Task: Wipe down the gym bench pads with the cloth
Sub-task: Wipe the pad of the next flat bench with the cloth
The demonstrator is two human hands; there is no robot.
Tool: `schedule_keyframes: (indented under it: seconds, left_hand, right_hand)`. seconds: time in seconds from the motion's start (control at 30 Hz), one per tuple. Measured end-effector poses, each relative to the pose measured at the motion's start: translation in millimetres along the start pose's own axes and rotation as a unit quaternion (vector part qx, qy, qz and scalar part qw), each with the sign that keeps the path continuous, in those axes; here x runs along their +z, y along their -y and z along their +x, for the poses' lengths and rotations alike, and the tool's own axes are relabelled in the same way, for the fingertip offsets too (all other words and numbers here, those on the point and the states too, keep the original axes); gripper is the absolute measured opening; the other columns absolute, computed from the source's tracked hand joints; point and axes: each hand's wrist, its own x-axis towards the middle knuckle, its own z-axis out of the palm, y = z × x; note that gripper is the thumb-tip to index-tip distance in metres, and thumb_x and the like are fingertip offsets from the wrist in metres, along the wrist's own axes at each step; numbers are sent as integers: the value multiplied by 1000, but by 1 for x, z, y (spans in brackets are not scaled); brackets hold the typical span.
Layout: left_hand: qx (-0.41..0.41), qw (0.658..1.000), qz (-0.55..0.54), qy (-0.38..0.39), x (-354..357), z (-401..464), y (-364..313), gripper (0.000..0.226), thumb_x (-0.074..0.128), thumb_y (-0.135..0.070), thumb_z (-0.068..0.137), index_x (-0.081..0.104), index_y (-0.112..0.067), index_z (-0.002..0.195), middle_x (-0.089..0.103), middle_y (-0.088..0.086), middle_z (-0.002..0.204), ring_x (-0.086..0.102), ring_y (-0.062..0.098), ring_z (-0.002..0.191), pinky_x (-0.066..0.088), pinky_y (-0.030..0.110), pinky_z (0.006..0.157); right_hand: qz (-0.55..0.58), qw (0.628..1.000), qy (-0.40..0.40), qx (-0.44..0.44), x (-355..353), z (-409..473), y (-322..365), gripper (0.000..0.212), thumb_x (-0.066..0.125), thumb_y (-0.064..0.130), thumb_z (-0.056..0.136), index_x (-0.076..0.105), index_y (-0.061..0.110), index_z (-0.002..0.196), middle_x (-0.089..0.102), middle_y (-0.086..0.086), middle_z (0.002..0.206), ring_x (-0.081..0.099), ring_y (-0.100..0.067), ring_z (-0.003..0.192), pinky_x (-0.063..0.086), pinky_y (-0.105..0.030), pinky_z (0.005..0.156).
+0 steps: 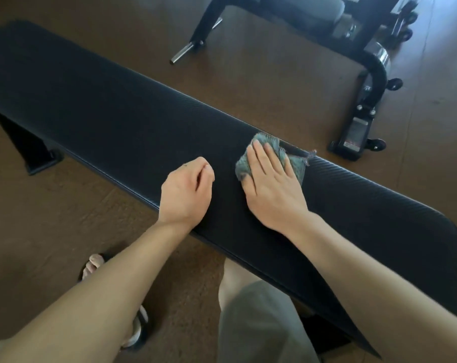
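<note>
**Steadily now: flat palm, long strokes along the pad**

Right now the right hand lies flat on the cloth, fingers straight and spread, pressing it onto the pad close to the far edge. The cloth is a bunched grey-green piece; part shows beyond the fingertips and to the right of the hand, and a frayed corner reaches the pad's far rim. The left hand rests on the pad just beside it, nearer the front edge, fingers loosely curled and grasping nothing.

To my eye the step in hand is a wiping pass, and most of the pad to the left looks yet to be covered, though the dark surface shows no clear wet or dry boundary.

How to do it well, as I judge it:

- Keep the palm flat and the weight even, so the whole cloth bears on the pad and not only the fingertips.
- The cloth is crumpled; spreading it wider under the hand would cover more per stroke and stop it rolling up.
- Stroke along the length of the pad, following its fine ribbing, and overlap each pass from far edge to near edge.
- Watch the far rim: the frayed corner sits there, and a push outward could carry the cloth off onto the floor.
- Let the left hand steady the body on the pad, and move it clear before the cloth comes through.
</note>
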Motion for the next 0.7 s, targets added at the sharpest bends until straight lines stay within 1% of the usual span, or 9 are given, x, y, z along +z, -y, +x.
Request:
schedule_keyframes:
  seconds: [0.03,0.1,0.13,0.2,0.3,0.37,0.5,0.6,0.7]
  left_hand:
    - [23,1000,-1,11,-8,3,7,31,41,-16,102,52,-14,74,52,-1,66,51,19,62,41,36,58]
    - [76,994,74,11,-29,11,26,32,38,-20,102,51,-14,73,50,-2,65,49,19,60,38,36,59]
    - [85,990,111,0,-39,17,38,32,37,-21,101,51,-14,73,49,-3,64,48,19,59,37,36,60]
    - [46,990,130,-37,-50,29,59,31,36,-19,99,49,-13,72,49,-3,63,46,22,58,39,38,63]
    - [-14,989,135,-67,-46,42,73,32,34,-19,99,49,-12,72,51,1,64,47,26,60,44,46,71]
    - [-8,987,149,-60,-42,45,75,33,32,-22,99,48,-12,72,50,2,64,46,25,61,42,45,75]
    - [-15,987,149,-66,-43,44,77,32,32,-24,97,46,-11,72,49,2,64,45,27,63,41,43,75]
    - [-9,988,140,-64,-42,42,76,30,34,-20,97,46,-11,72,49,2,64,45,26,62,41,44,73]
    - [-12,989,133,-70,-43,41,77,28,35,-18,98,46,-12,73,50,1,65,45,26,63,41,43,73]
  right_hand:
    - [-5,1000,7,-9,3,-18,4,63,14,44,109,-4,21,165,-12,6,172,-16,-12,157,-12,-38,127]
    - [-26,999,19,-22,9,-41,12,64,8,47,107,-8,23,164,-16,9,171,-21,-10,156,-15,-38,126]
    - [-35,999,20,-24,10,-45,14,65,5,48,105,-9,24,164,-18,10,170,-24,-10,155,-16,-37,125]
    - [-43,998,18,-36,10,-39,16,67,3,49,103,-9,24,164,-19,11,170,-25,-8,154,-17,-36,125]
    - [-43,997,9,-67,6,0,14,62,12,46,108,0,25,166,-7,11,172,-17,-6,156,-14,-34,126]
    - [-26,998,8,-50,2,44,14,60,16,42,110,2,25,166,-5,11,173,-12,-7,157,-12,-34,125]
    - [-27,999,28,14,-1,116,33,61,16,40,110,-1,21,165,-6,5,173,-9,-14,159,-5,-43,129]
    - [-31,999,28,24,4,113,47,63,15,39,109,-2,15,165,-7,0,174,-10,-18,159,-5,-45,129]
    - [-38,997,7,-60,15,65,68,70,10,41,103,6,11,165,0,-4,174,-4,-22,160,-1,-47,129]
